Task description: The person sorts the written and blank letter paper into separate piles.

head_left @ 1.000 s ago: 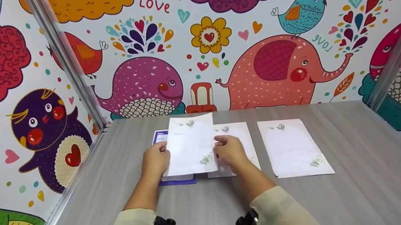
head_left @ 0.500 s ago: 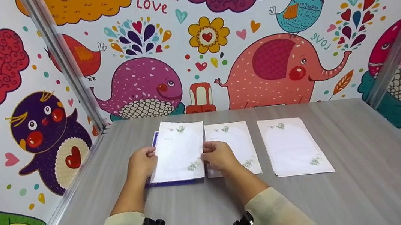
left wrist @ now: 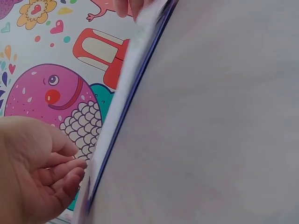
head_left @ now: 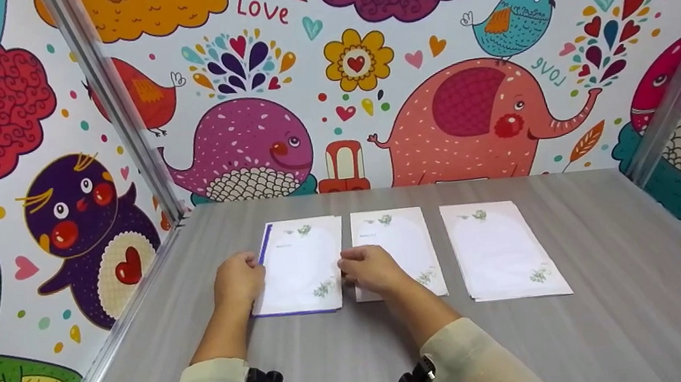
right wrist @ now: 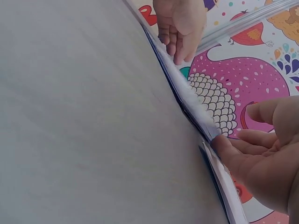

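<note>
A white sheet of paper [head_left: 300,263] with green leaf prints at its top and bottom corners lies on the left of the table. Beneath it, a blue booklet-like item [head_left: 297,313] shows as a thin border along the left and bottom edges. My left hand [head_left: 239,284] is at the sheet's left edge; in the left wrist view its fingers [left wrist: 60,177] are loosely bent with nothing pinched. At the right edge is my right hand [head_left: 374,268]. Its thumb touches the edge in the right wrist view, with the other fingers [right wrist: 254,137] spread apart from it.
A matching printed sheet [head_left: 391,243] lies in the middle, partly covered by my right hand. Farther right is a stack of similar sheets [head_left: 507,249], slightly fanned at the bottom. The grey table [head_left: 618,262] meets cartoon-printed walls at its back and sides.
Both hands have moved left and lowered the sheet onto the blue item, which it now nearly covers. The fingers have loosened from the sheet's edges.
</note>
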Demonstrator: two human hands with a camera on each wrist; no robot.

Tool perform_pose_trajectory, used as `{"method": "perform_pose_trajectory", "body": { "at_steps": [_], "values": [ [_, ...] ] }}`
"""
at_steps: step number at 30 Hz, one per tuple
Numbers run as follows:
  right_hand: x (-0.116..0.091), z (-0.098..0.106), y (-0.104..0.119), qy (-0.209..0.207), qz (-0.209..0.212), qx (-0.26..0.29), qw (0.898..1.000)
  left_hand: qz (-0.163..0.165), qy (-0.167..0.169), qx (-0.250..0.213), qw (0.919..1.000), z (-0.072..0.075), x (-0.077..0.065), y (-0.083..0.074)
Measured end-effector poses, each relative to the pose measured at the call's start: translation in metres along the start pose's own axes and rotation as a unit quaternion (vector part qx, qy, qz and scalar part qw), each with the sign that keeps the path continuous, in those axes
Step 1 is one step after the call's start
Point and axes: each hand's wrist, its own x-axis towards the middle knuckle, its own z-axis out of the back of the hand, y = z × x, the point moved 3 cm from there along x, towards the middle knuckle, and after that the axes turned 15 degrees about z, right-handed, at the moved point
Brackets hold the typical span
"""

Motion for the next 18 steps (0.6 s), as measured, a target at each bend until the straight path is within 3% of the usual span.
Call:
{"method": "perform_pose_trajectory", "body": {
  "at_steps": [9, 18],
  "values": [
    [-0.001, 0.005, 0.001, 0.017, 0.005, 0.022, 1.000, 0.021, 0.034, -0.047, 0.9981, -0.002, 0.001, -0.004],
    [-0.004, 0.038, 0.007, 0.018, 0.043, -0.014, 0.999, 0.006, 0.059, -0.057, 0.9966, -0.017, -0.010, -0.030]
  ]
}}
